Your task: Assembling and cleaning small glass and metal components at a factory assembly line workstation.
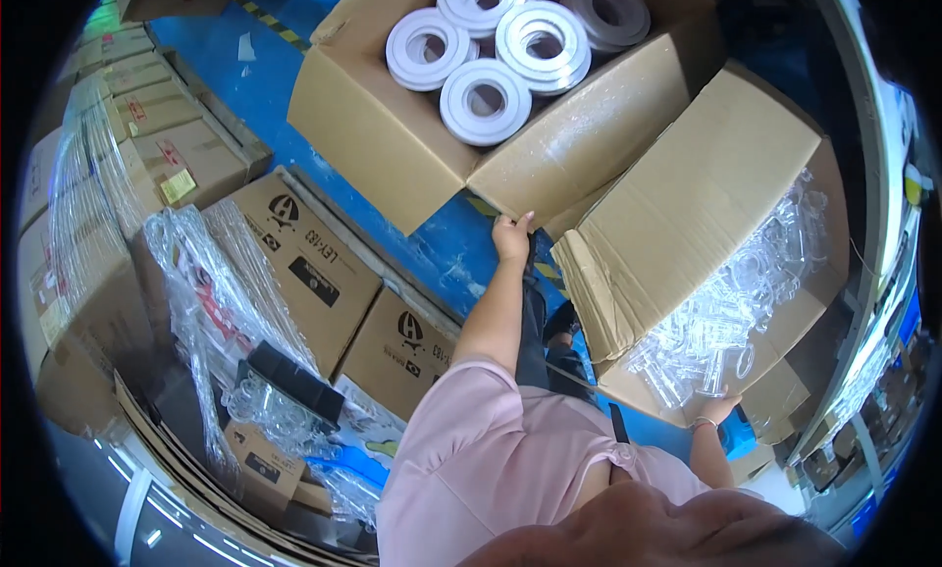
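My left hand [510, 238] is closed on the lower edge of an open cardboard box's flap [579, 126]. Inside that box, several white ring-shaped rolls [486, 101] are stacked with their round holes facing up. To the right stands a second open cardboard box [687, 214], its large flap folded over part of the opening. Clear plastic parts [711, 312], tube- and ring-like, fill it in a loose heap. At its near rim is my right hand [717, 408], fingers bent over the cardboard edge beside the clear parts; some fingers are hidden.
Stacked closed cartons [324, 263] line the left, some under plastic wrap [88, 184]. Nearer, a black tray [289, 386] lies by a bag of clear parts [265, 410]. The blue floor [432, 258] has yellow-black tape. A metal frame [834, 371] runs along the right.
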Demonstrator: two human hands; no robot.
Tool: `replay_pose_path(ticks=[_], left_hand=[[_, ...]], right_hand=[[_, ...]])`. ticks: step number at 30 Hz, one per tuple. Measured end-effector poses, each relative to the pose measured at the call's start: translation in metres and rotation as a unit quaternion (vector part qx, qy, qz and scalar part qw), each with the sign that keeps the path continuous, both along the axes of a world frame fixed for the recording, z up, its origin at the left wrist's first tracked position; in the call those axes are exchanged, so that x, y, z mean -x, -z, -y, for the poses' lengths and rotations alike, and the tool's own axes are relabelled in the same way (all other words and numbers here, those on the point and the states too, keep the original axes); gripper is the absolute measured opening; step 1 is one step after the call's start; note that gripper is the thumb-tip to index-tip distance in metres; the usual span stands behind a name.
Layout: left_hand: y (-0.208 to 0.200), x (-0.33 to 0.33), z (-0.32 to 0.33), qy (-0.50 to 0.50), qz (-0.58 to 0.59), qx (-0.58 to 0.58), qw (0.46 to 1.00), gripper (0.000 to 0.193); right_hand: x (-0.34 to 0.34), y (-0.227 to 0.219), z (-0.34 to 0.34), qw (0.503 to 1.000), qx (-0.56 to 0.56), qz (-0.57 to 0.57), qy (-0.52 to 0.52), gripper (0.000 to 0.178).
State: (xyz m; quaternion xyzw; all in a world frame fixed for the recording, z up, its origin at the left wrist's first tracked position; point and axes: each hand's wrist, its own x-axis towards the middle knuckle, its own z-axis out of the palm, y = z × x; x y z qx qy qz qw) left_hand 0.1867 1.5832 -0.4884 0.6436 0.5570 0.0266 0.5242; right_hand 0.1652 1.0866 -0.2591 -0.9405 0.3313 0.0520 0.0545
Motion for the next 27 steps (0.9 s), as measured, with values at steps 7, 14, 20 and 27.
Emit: replay_pose_path(ticks=[7, 14, 20, 27], left_hand=[[0.009, 0.034, -0.008, 0.006, 0.095, 0.297, 0.950, 0.029], [0.021, 0.023, -0.001, 0.097, 0.115, 0.281, 0.948, 0.037], [0.031, 0.097, 0.054, 0.156, 0.158, 0.084, 0.971, 0.038], [0.013, 0.098, 0.080, 0.206, 0.011, 0.109, 0.972, 0.033]], right_hand=[[0.022, 0.025, 0.034, 0.999, -0.044, 0.003, -0.019, 0.048], [0.034, 0.033, 0.110, 0.994, -0.095, -0.053, -0.022, 0.073], [-0.015, 0.005, 0.083, 0.994, -0.036, -0.055, -0.093, 0.047], [-0.030, 0.005, 0.096, 0.993, -0.120, 0.013, -0.010, 0.052]])
